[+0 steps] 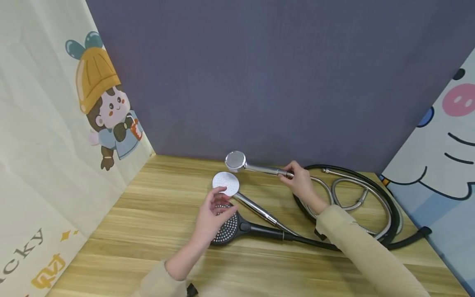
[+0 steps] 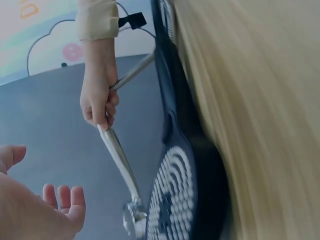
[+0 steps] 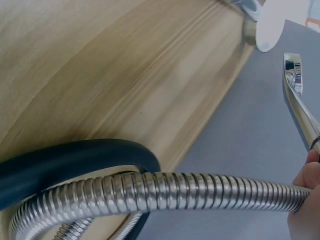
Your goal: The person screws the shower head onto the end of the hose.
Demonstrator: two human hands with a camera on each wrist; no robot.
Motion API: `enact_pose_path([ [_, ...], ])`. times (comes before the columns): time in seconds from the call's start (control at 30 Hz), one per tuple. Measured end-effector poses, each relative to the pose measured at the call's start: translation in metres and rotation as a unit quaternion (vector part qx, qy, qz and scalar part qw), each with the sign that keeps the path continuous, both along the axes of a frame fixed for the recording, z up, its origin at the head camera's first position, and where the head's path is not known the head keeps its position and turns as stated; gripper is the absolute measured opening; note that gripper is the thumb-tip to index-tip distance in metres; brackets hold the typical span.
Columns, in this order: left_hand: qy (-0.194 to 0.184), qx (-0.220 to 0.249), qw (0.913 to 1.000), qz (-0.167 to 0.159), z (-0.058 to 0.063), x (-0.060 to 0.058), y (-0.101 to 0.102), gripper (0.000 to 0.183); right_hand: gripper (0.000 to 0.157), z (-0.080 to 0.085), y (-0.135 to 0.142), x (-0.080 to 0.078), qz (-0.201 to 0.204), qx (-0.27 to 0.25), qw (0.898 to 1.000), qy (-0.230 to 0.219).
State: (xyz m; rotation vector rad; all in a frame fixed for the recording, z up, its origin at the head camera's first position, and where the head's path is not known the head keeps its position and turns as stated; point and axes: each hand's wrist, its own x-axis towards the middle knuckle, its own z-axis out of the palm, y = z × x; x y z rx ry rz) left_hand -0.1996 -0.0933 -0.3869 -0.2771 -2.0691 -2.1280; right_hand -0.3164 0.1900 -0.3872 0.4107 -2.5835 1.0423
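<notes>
A light wooden tabletop sits boxed in by a plain grey-purple back wall, a cream cartoon-girl cloth to its left and a blue cartoon-animal cloth to its right.

counter: pale wood-grain top, boxed in by fabric backdrops | on it: black shower head face up with black hose | white-faced chrome shower head just beside | coiled metal hoses at right
</notes>
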Motion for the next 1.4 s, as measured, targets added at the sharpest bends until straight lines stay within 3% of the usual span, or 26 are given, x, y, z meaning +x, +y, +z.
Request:
enact_pose_path([
  [0.23, -0.001, -0.057, 0.9984, -0.003, -0.009, 0.001, -0.028, 0.056, 0.025, -0.013, -0.002, -0.012, -0.004, 0.021, 0.999, -0.024],
  [0.43, -0.003, -0.104, 0.9944, 0.015, -0.016, 0.003, -0.049, 0.055, 0.024, -0.022, -0.004, -0.019, -0.006, 0.019, 0.999, -0.034],
  [0.6, 0.0, -0.107, 0.994, 0.022, -0.021, 0.004, -0.058, 0.055, 0.024, -0.03, -0.004, -0.022, -0.015, 0.025, 0.999, -0.031],
  [0.77, -0.024, -0.101, 0.9942, 0.029, -0.024, 0.006, -0.066, 0.057, 0.024, -0.036, -0.001, -0.025, -0.013, 0.035, 0.999, -0.026],
  [1.03, -0.029, -0.133, 0.9899, 0.039, -0.023, 0.002, -0.076, 0.059, 0.024, -0.047, 0.004, -0.029, 0.02, 0.089, 0.995, -0.039],
  [1.4, -0.03, -0.128, 0.9902, 0.046, -0.021, 0.0, -0.081, 0.06, 0.026, -0.057, 0.011, -0.033, 0.058, 0.123, 0.988, -0.067],
])
